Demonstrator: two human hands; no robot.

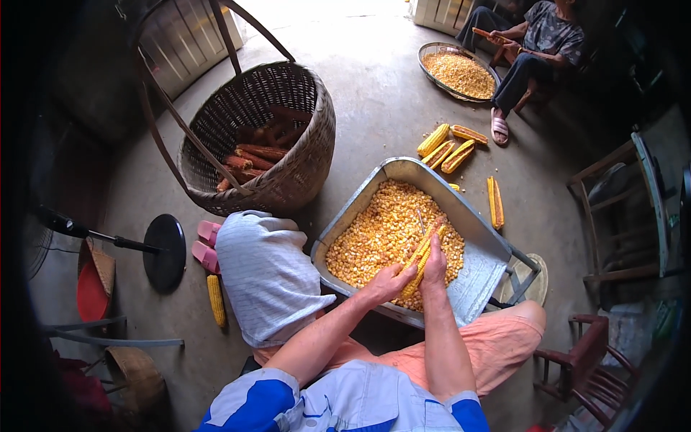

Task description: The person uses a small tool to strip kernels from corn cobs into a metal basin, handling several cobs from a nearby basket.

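Observation:
A partly shelled corn cob (420, 261) slants over a metal wheelbarrow-like tray (482, 272), yellow kernels on its lower part and bare reddish core near its top. My right hand (435, 265) grips it from the right side. With fingers and thumb on its left side, my left hand (390, 283) holds the lower part. Loose corn kernels (367, 232) cover much of the tray floor. Beside the cob's upper end a thin metal rod (420, 220) sticks up; its base is hidden.
A tall-handled wicker basket (318, 146) holds reddish bare cobs (264, 152). Partly stripped cobs (458, 156) lie beyond the tray. A seated person (550, 32) holds a cob near a round basket of kernels (459, 73). Left are a fan base (164, 254) and pink slippers (206, 254); right, a wooden chair (586, 351).

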